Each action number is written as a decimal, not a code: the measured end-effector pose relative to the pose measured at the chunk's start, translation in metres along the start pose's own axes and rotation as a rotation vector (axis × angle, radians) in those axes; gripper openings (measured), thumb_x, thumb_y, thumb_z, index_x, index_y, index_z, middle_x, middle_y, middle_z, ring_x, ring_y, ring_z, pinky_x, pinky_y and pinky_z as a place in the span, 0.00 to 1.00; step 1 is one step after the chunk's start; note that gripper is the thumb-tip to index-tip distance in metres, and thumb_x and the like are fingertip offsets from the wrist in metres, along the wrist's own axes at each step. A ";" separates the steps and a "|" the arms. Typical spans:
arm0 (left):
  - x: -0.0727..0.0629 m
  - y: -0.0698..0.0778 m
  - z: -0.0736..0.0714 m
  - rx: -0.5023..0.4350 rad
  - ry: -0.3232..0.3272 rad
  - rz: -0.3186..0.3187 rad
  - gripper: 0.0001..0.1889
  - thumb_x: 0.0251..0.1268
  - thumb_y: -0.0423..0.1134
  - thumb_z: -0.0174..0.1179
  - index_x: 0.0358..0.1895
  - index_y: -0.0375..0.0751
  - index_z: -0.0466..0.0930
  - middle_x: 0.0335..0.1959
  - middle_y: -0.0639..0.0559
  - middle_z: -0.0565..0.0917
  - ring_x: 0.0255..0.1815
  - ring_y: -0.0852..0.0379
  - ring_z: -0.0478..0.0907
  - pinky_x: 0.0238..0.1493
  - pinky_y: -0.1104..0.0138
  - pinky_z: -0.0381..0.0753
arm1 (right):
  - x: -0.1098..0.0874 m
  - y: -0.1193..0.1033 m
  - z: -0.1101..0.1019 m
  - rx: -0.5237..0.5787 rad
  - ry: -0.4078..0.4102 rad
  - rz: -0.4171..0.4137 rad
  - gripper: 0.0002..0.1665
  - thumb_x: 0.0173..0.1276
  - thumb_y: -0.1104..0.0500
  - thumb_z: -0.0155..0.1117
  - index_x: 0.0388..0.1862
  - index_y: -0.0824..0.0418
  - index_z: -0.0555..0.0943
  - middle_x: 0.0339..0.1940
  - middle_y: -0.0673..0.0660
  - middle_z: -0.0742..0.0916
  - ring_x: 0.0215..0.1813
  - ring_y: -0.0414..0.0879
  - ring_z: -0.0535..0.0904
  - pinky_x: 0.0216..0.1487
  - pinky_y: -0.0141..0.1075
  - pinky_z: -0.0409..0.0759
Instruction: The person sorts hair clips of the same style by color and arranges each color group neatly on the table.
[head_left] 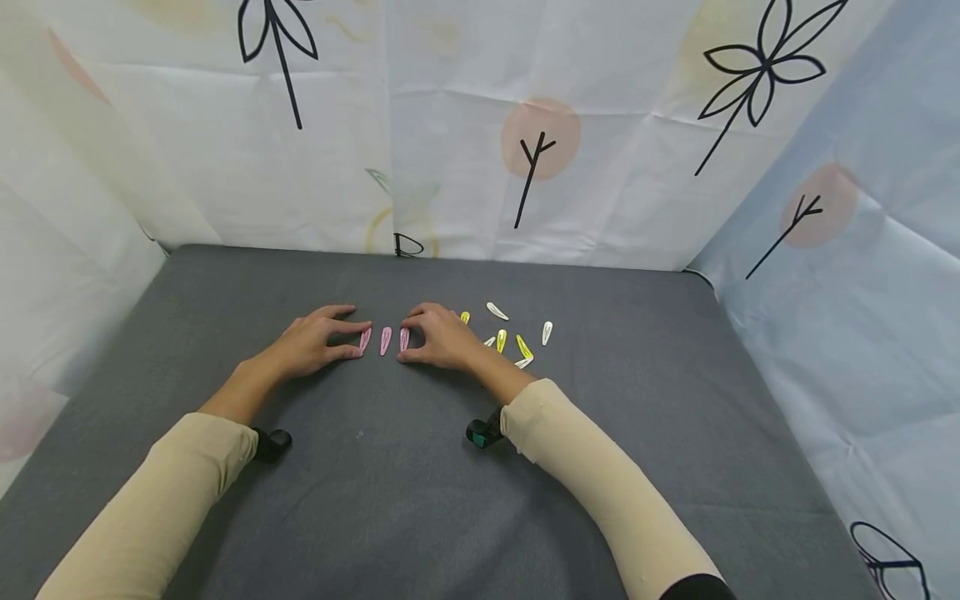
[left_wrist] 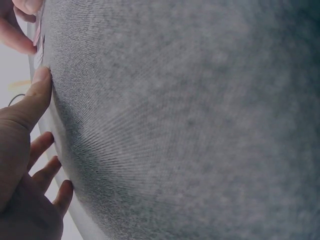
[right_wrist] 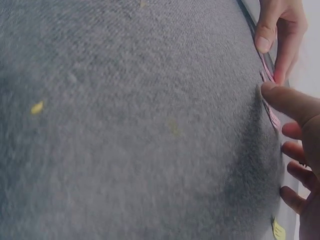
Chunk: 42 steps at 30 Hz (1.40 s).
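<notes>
Three pink snap hair clips lie side by side on the grey cloth. My left hand [head_left: 311, 337] holds the leftmost pink hair clip [head_left: 365, 339] by its two ends, between thumb and index finger. The rightmost pink hair clip [head_left: 404, 339] is held the same way by my right hand [head_left: 442, 337]. Between the hands, the middle pink hair clip [head_left: 386, 341] is untouched. In the right wrist view, a pink hair clip [right_wrist: 274, 119] shows beyond my right thumb. The left wrist view has my left thumb [left_wrist: 42, 80] low at the cloth, its clip mostly hidden.
Right of my right hand lie loose yellow hair clips [head_left: 502, 340] and white hair clips [head_left: 547, 332], several in all, some partly behind the wrist. Grey cloth [head_left: 360, 500] covers the table. Patterned white curtains [head_left: 450, 167] stand at its back and sides.
</notes>
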<state>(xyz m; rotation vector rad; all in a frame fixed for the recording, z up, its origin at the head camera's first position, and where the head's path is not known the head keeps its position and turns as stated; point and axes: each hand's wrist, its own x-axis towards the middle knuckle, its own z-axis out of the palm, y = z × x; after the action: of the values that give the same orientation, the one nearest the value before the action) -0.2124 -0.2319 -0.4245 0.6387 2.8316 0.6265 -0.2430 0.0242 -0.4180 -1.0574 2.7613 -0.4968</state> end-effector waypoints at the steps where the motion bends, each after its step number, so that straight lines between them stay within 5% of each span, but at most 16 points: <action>1: 0.000 0.000 0.000 -0.001 -0.001 0.000 0.28 0.69 0.47 0.64 0.70 0.45 0.73 0.74 0.32 0.61 0.74 0.31 0.55 0.63 0.30 0.54 | -0.001 0.001 -0.001 0.012 -0.002 -0.007 0.32 0.64 0.42 0.72 0.62 0.57 0.82 0.65 0.56 0.79 0.69 0.50 0.70 0.68 0.47 0.66; 17: -0.001 0.001 0.000 -0.021 0.007 0.016 0.28 0.68 0.45 0.65 0.70 0.44 0.73 0.74 0.32 0.61 0.75 0.31 0.54 0.64 0.30 0.52 | -0.061 0.047 -0.038 0.079 -0.006 -0.124 0.33 0.62 0.50 0.76 0.63 0.63 0.81 0.64 0.60 0.79 0.68 0.54 0.70 0.68 0.49 0.67; 25: -0.002 0.000 0.001 -0.029 0.007 0.013 0.28 0.68 0.45 0.65 0.70 0.44 0.73 0.74 0.31 0.61 0.74 0.31 0.55 0.63 0.30 0.52 | -0.086 0.064 -0.035 0.058 0.054 -0.268 0.28 0.59 0.54 0.78 0.55 0.67 0.84 0.59 0.65 0.80 0.64 0.59 0.73 0.65 0.53 0.68; 42: -0.002 0.001 0.000 -0.030 0.005 0.003 0.28 0.68 0.45 0.65 0.70 0.44 0.73 0.74 0.32 0.61 0.75 0.31 0.54 0.63 0.29 0.52 | -0.104 0.076 -0.023 0.045 0.117 -0.285 0.29 0.52 0.52 0.82 0.50 0.64 0.87 0.55 0.65 0.82 0.67 0.63 0.71 0.68 0.55 0.65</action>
<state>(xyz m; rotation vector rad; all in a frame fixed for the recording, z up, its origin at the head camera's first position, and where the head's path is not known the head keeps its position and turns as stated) -0.2103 -0.2319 -0.4239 0.6367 2.8212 0.6707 -0.2192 0.1528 -0.4216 -1.4648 2.6932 -0.6732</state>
